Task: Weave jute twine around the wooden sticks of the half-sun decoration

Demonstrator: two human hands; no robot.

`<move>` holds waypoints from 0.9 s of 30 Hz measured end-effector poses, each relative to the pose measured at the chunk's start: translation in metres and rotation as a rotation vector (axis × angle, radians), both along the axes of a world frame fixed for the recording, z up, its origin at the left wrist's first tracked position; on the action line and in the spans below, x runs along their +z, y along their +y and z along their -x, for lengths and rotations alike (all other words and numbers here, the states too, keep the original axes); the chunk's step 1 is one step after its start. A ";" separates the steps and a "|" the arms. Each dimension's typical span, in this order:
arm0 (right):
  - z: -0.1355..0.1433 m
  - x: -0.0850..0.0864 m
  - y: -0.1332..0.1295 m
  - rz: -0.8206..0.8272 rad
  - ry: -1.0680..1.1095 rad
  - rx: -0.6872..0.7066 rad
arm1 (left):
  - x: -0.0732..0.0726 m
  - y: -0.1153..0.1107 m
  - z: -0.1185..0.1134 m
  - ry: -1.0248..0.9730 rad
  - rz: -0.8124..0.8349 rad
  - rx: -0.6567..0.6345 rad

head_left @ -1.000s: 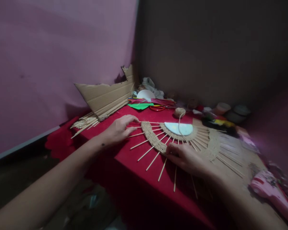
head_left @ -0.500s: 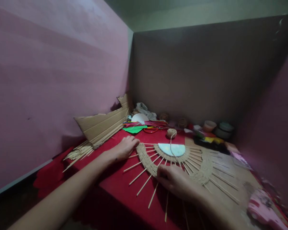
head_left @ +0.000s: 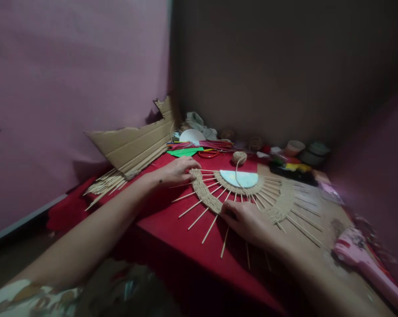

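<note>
A half-round woven piece lies on the table: a pale blue half-disc (head_left: 239,178) in the middle, thin wooden sticks (head_left: 196,208) fanning out, and an outer band of woven twine (head_left: 207,196). My left hand (head_left: 179,171) is at the band's left end, fingers bent and closed on its edge. Lower down, my right hand (head_left: 247,220) is closed at the band's front, thumb and fingers pinched together; it covers part of the weave. From a ball of twine (head_left: 239,157) behind the half-disc, a strand runs over the piece toward my right hand. The pinched fingertips are partly hidden.
Cut cardboard (head_left: 129,145) leans at the left above a bundle of sticks (head_left: 106,185). Red-handled scissors (head_left: 208,154) and green sheets (head_left: 185,152) lie behind the piece. At right are a pink glue gun (head_left: 354,251) and a small cup (head_left: 294,147). The red cloth's front edge is close.
The view has tilted down, so the table things appear higher. Both hands stay at nearly the same places on the woven piece, with little shift of the fingers.
</note>
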State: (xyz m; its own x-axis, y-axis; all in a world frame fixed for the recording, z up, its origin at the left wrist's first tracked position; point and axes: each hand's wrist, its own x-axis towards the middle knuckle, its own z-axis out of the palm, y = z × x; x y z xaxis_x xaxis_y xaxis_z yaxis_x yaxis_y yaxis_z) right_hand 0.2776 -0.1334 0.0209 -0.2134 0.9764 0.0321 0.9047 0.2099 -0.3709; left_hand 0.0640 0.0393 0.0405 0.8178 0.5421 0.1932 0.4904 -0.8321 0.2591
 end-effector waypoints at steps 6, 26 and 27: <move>-0.004 -0.003 0.000 0.001 0.055 0.000 | 0.009 -0.033 -0.015 -0.008 0.241 -0.079; -0.005 -0.007 -0.002 -0.037 0.049 0.039 | -0.015 -0.053 -0.006 -0.285 0.314 -0.170; -0.005 -0.007 -0.002 -0.038 0.047 0.040 | -0.014 -0.058 -0.006 -0.280 0.314 -0.206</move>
State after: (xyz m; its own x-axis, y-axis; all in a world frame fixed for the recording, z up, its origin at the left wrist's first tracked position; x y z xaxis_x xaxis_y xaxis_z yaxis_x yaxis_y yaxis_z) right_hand 0.2826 -0.1359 0.0141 -0.2499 0.9650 0.0797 0.8771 0.2605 -0.4036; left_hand 0.0703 -0.0183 0.0260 0.8543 0.4417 0.2738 0.1990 -0.7647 0.6129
